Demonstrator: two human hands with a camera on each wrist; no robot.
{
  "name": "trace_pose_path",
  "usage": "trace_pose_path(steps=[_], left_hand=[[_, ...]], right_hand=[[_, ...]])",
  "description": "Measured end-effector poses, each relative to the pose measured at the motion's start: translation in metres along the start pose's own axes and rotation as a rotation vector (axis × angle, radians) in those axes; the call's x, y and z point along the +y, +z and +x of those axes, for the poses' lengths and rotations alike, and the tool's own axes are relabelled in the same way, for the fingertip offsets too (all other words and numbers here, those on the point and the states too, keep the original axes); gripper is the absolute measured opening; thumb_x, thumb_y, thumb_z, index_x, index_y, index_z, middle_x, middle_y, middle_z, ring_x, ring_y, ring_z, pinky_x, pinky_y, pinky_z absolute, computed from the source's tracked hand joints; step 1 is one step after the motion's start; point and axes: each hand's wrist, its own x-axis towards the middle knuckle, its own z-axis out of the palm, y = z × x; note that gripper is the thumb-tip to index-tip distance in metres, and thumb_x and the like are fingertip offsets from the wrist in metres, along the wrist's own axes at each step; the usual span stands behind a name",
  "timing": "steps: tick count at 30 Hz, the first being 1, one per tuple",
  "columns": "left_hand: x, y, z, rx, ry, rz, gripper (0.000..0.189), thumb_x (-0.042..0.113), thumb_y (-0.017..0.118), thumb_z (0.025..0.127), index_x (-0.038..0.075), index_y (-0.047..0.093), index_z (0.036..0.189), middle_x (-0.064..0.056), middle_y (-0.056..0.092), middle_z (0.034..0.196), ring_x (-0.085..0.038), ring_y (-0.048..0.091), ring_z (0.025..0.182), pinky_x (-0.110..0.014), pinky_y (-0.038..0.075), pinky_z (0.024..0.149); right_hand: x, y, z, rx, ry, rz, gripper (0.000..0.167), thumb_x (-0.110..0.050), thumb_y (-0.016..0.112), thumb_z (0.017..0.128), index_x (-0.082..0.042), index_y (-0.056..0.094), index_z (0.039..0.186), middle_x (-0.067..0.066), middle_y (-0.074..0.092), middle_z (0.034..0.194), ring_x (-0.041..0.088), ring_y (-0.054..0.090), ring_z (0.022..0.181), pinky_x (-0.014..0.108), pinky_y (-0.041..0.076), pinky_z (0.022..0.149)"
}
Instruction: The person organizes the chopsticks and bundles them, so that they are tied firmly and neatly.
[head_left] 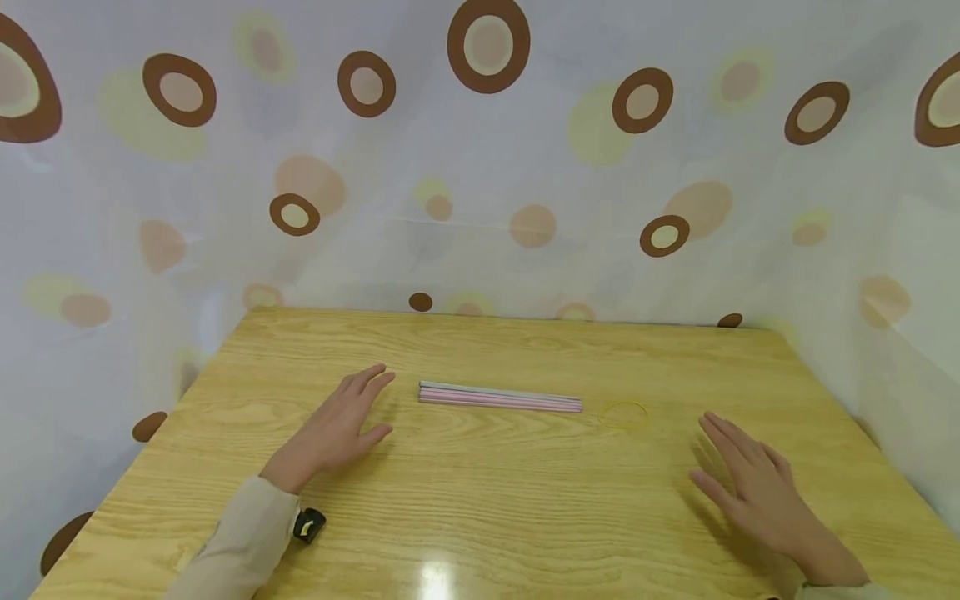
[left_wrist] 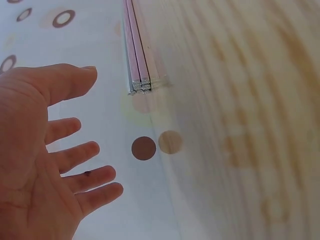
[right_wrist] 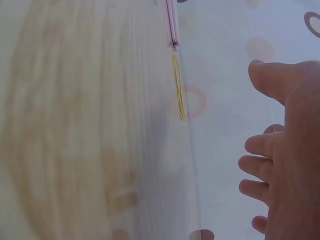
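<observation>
A bundle of long, thin sticks (head_left: 498, 397), mostly pink with a pale grey one along the far side, lies crosswise on the table. In the left wrist view the sticks (left_wrist: 136, 47) show crinkled, silvery ends. Just right of the bundle is a thin yellow rubber band (head_left: 624, 415), a narrow loop in the right wrist view. My left hand (head_left: 337, 429) hovers left of the sticks, fingers spread and thumb apart, holding nothing. To the right of the rubber band, my right hand (head_left: 757, 492) is held with fingers extended and an empty palm.
The wood-grain table (head_left: 480, 492) carries a bright light reflection near its front. A pale curtain (head_left: 480, 158) with brown and yellow circles hangs behind the table and along both sides. A black wrist device (head_left: 308, 526) sits at the left sleeve (head_left: 240, 537).
</observation>
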Motion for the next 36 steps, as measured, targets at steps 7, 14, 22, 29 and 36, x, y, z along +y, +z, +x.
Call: trace_pose_path(steps=[7,14,22,29,36], left_hand=[[0.003,0.001,-0.001,0.037,0.026,0.013,0.062,0.016,0.069,0.089,-0.001,0.04,0.14,-0.025,0.038,0.145,-0.041,0.042,0.129,-0.052,0.042,0.098],[0.003,0.003,0.005,0.049,0.031,-0.016,0.063,0.017,0.07,0.089,0.0,0.039,0.141,-0.022,0.038,0.146,-0.038,0.041,0.131,-0.051,0.041,0.101],[0.005,0.002,0.011,0.052,0.045,-0.023,0.064,0.019,0.07,0.089,0.0,0.039,0.142,-0.021,0.038,0.146,-0.036,0.04,0.132,-0.05,0.04,0.102],[0.006,0.004,0.016,0.046,0.06,-0.036,0.064,0.019,0.07,0.089,0.0,0.039,0.142,-0.022,0.04,0.145,-0.037,0.042,0.131,-0.051,0.04,0.102],[0.008,0.008,0.019,0.045,0.064,-0.038,0.064,0.019,0.07,0.088,0.0,0.04,0.141,-0.022,0.04,0.145,-0.039,0.043,0.13,-0.052,0.04,0.102]], right_hand=[[-0.002,0.001,0.009,-0.013,-0.008,0.015,0.065,-0.026,0.06,0.095,0.0,0.032,0.147,0.026,0.034,0.146,0.048,0.037,0.124,0.07,0.018,0.09],[-0.003,0.002,0.01,-0.007,-0.014,0.003,0.063,-0.026,0.061,0.094,0.002,0.034,0.145,0.026,0.035,0.145,0.048,0.037,0.124,0.069,0.019,0.09],[-0.005,0.003,0.015,0.001,-0.03,0.006,0.062,-0.025,0.062,0.094,0.004,0.037,0.142,0.026,0.037,0.144,0.049,0.038,0.123,0.068,0.021,0.089],[-0.007,0.003,0.017,-0.015,-0.023,0.029,0.063,-0.025,0.061,0.094,0.001,0.034,0.145,0.027,0.035,0.145,0.05,0.036,0.124,0.068,0.02,0.09],[-0.013,0.004,0.02,-0.016,-0.038,0.026,0.064,-0.026,0.062,0.093,0.001,0.035,0.145,0.025,0.037,0.145,0.048,0.037,0.125,0.068,0.021,0.089]])
